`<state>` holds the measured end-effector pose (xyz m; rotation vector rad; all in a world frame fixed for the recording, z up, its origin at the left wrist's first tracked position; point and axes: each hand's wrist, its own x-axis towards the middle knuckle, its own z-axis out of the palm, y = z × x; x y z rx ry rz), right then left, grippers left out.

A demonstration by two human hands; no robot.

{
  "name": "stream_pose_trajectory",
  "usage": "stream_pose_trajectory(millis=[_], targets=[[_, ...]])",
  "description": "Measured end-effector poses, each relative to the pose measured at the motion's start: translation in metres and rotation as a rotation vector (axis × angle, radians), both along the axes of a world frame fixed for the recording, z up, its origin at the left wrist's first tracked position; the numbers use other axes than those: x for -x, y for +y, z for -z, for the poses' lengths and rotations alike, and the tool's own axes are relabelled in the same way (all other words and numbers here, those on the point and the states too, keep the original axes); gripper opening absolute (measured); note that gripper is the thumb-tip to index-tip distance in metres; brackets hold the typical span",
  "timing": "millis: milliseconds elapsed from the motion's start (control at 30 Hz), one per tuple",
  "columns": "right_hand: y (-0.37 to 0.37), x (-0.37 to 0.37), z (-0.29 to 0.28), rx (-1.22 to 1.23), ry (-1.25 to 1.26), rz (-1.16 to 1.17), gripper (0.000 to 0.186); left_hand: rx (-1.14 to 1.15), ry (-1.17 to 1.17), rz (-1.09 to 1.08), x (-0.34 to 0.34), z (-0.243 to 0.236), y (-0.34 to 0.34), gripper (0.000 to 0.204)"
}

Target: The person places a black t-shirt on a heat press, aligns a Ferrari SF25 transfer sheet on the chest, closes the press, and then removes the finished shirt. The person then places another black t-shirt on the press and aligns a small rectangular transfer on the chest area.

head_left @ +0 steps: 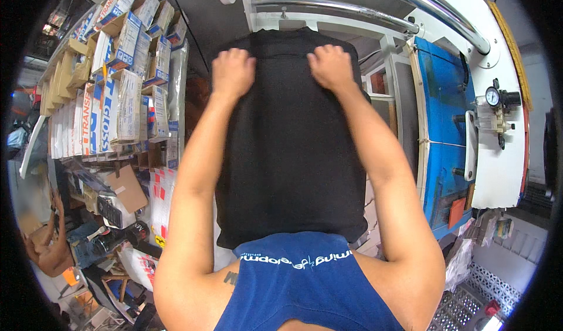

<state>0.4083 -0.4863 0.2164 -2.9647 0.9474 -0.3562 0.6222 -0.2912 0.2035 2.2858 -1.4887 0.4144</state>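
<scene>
A black shirt (287, 137) lies spread over a flat platen in front of me, its near edge close to my body. A seam or fold crosses the fabric near the far end. My left hand (233, 73) is closed on the cloth at the far left corner. At the far right corner my right hand (332, 68) grips the same shirt, fingers curled. Both arms reach forward along the shirt's sides. The fingertips are partly hidden from view, and the platen under the fabric is covered.
To the left, a rack holds several narrow cardboard boxes (126, 105). A white machine frame with chrome bars (334, 5) stands beyond the shirt. On the right are a blue panel (443, 131) and a pressure gauge (492, 97). Another person (50, 246) is at far left.
</scene>
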Motion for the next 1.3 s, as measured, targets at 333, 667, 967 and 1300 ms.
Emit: stream_pose_trajectory(millis=[333,667,967,1300], targets=[[-0.041,0.135,0.043,-1.657,-0.799,0.737,0.059,0.326,2.084,-0.392,-0.059,0.047,0.1,0.063],[-0.045,0.135,0.052,-1.454,-1.262,0.65,0.033,0.777,1.638,-0.358,-0.084,0.062,0.102,0.04],[-0.056,0.133,0.065,-1.276,-1.131,0.742,0.027,0.637,1.368,-0.411,-0.076,0.054,0.099,0.059],[0.018,0.172,0.049,-0.529,-0.461,0.551,0.04,0.22,0.85,-0.411,-0.014,0.049,0.142,0.049]])
